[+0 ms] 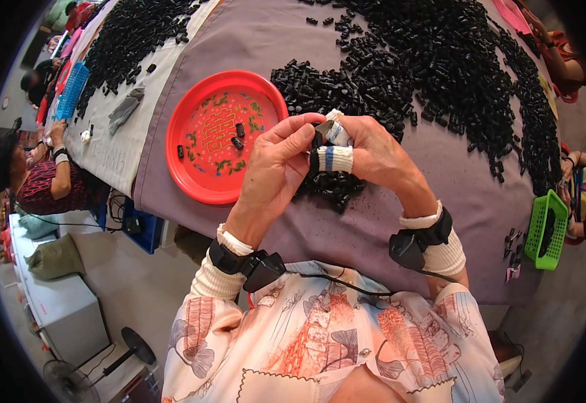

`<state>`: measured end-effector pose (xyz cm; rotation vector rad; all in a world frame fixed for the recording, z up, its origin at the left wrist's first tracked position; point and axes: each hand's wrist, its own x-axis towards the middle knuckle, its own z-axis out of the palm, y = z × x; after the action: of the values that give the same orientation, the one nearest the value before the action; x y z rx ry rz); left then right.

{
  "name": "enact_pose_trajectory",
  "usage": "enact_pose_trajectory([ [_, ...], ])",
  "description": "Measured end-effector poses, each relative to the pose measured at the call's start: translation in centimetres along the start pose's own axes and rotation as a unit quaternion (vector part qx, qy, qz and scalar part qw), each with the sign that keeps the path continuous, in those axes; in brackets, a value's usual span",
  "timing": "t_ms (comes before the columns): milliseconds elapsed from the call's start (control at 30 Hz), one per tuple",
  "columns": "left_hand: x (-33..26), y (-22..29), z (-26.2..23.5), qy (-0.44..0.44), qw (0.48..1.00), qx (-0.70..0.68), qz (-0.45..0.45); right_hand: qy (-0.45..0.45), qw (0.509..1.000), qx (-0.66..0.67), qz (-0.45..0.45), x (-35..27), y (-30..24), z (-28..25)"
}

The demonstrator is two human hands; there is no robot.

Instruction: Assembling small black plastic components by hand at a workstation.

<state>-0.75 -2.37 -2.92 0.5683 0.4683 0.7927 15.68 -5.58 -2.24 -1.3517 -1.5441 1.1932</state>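
My left hand point(273, 164) is closed in a pinch on a small black plastic part point(318, 140), held over the table in front of me. My right hand point(383, 156) meets it there, its thumb and forefinger wrapped in white knit finger covers point(336, 159) with blue stripes. Those fingers are closed at the part; a thin greyish edge shows between the hands, too small to name. To the left lies a round red tray point(192, 183) with a printed pattern and three small black parts point(237, 143) in it. A large heap of similar black parts point(333, 91) spreads just beyond my hands.
A mauve cloth point(400, 235) covers the table. At the right edge stands a green basket point(547, 228), with a few loose parts beside it. Another table at left holds a black heap point(125, 40) and a blue basket point(73, 89). Other people sit at both sides.
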Motion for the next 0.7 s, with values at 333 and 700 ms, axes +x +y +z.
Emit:
enact_pose_trajectory([
  [333, -0.11, -0.06, -0.18, 0.005, 1.0, -0.009, -0.011, -0.01, 0.999, -0.036, -0.02, -0.05, -0.2, -0.08],
  [700, -0.05, -0.26, -0.34, 0.006, 1.0, -0.005, -0.006, -0.015, 0.999, -0.011, -0.026, -0.12, 0.35, 0.0],
])
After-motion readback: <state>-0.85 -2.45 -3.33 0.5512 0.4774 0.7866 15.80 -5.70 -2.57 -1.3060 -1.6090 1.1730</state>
